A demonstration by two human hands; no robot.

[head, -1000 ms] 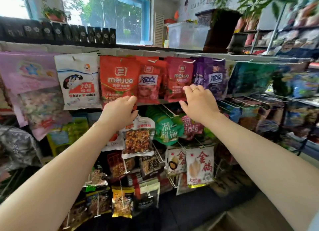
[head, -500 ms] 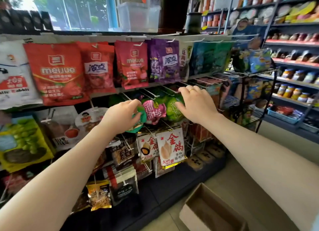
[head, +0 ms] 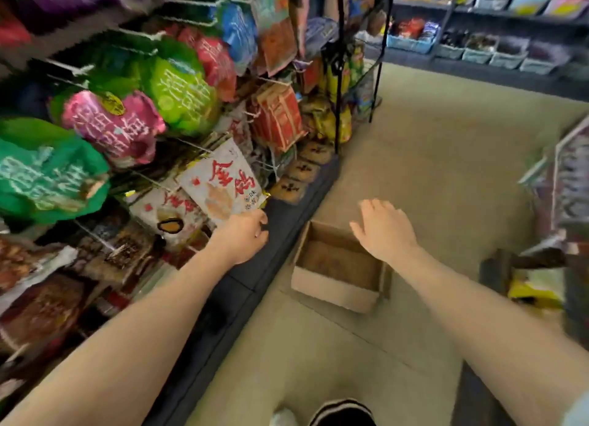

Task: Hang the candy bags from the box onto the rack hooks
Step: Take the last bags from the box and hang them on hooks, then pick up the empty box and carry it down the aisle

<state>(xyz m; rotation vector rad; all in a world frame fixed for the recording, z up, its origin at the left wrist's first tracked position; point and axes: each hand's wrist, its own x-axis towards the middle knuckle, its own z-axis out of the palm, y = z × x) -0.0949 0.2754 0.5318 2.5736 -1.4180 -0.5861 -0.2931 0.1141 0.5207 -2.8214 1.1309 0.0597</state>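
The right hand (head: 384, 231) hangs over the cardboard box (head: 334, 293) on the floor (head: 430, 170), its fingers spread and relaxed and holding nothing; I judge it is placed so in order to go down into the box for a next bag. The inside of the box looks brown and bare in the part that shows; the picture is blurred, so I cannot tell if any candy bag lies in it. The left hand (head: 243, 236) is lower on the rack (head: 280, 221), just under the white bag with red characters (head: 223, 183); its fingers are loosely curled, and it seems to touch the bottom corner of this bag, but I cannot tell if it pinches the bag or only passes beside it.

The candy bags already hang on the hooks: a green bag (head: 178, 91), a pink bag (head: 114, 123) and a darker green bag (head: 47, 174) sit in the upper rows, crowded and overlapping one another; this is why the lower bags stick out over the dark base of the rack.

For moving, the box stands just beside the edge of this base, with its flaps open upward; the floor to the right of it is free, up to a second rack (head: 567, 183) at the right border; the right hand has open room above the box.
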